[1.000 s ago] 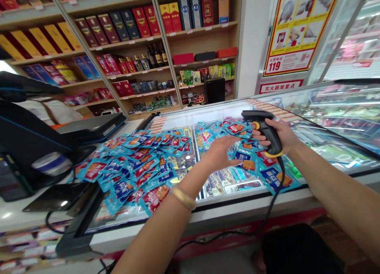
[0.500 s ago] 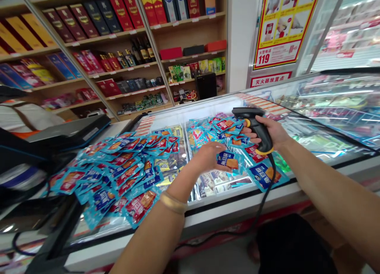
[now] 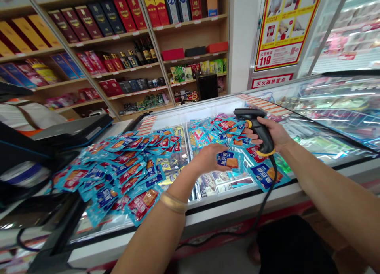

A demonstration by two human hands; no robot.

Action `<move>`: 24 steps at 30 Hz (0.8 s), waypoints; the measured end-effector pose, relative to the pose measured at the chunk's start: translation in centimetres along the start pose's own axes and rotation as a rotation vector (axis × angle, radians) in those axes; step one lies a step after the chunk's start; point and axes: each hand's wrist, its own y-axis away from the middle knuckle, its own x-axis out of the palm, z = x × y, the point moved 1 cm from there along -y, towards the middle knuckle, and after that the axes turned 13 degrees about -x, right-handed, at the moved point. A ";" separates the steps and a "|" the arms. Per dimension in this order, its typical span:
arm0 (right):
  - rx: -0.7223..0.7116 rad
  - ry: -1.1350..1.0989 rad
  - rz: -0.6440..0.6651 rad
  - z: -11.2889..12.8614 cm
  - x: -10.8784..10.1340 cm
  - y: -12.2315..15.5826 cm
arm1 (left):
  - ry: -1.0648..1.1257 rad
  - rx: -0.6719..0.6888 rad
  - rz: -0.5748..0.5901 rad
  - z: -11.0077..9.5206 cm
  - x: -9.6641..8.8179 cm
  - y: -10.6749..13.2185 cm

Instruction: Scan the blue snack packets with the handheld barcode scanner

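Note:
My left hand (image 3: 211, 158) pinches a small blue snack packet (image 3: 229, 161) by its left end, holding it above the freezer's glass top. In my right hand (image 3: 271, 135) is a black and yellow barcode scanner (image 3: 259, 129), gripped by its handle with its head facing left. A cable runs down from the handle. Beneath and beside the scanner lie several loose packets, among them a blue packet (image 3: 268, 175) near the front edge. Left of my left arm spreads a large heap of blue and red snack packets (image 3: 124, 163). Another pile of packets (image 3: 213, 127) lies beyond my left hand.
The glass-topped freezer (image 3: 208, 206) stretches across in front of me, with goods visible inside. Dark checkout equipment (image 3: 74, 129) stands at the left, and part of a person (image 3: 22, 116) shows behind it. Shelves of boxes (image 3: 124, 88) line the back wall.
The view has shifted very slightly. Both hands keep hold of the packet and the scanner in nearly the same places.

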 end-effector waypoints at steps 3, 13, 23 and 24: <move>0.000 0.014 0.002 0.0 0.1 0.0 | -0.059 -0.067 -0.062 0.3 -0.1 -0.1; -0.008 0.031 0.030 0.0 0.7 0.3 | -0.006 -0.134 -0.137 0.9 -0.2 -0.1; 0.032 0.027 0.060 -0.1 1.0 0.6 | 1.485 -0.563 -0.253 0.8 -1.5 -0.3; 0.042 0.037 0.068 -0.2 1.1 0.7 | 1.511 -0.573 -0.246 0.8 -1.5 -0.3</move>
